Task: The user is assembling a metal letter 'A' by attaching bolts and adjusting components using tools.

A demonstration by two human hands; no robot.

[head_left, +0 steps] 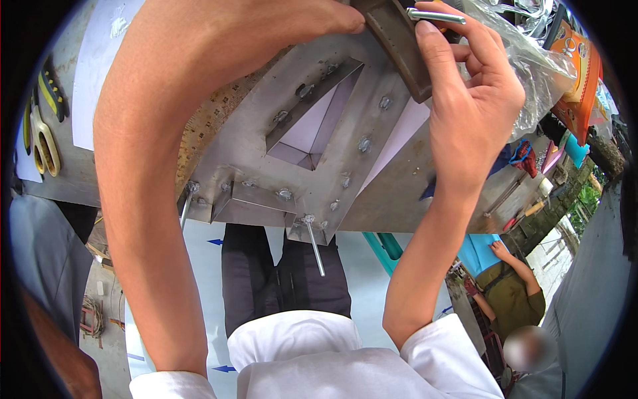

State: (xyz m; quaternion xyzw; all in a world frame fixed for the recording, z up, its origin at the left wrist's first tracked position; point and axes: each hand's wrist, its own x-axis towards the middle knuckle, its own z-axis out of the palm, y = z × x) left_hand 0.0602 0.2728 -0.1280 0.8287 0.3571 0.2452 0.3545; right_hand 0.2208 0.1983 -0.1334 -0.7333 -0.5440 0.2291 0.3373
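A thin metal rod (438, 16) is pinched between the thumb and fingers of my right hand (475, 83). Its end lies against the edge of a dark brown metal channel bar (395, 50). My left hand (325, 16) reaches over at the top; its thumb tip is close to the bar, while the other fingers are cut off or hidden. Beneath both hands lies a grey sheet-metal shape (232, 143) with a triangular opening and several weld spots. One upright rod (314, 246) sticks out of its near leg, and another rod (185, 209) stands at its left corner.
Scissors (43, 143) and black-yellow pliers (52, 93) lie at the left. Clear plastic wrap (525, 66) and an orange packet (578, 80) are at the upper right. A person in olive (515, 292) works at the lower right; another person's grey trousers (50, 246) stand at left.
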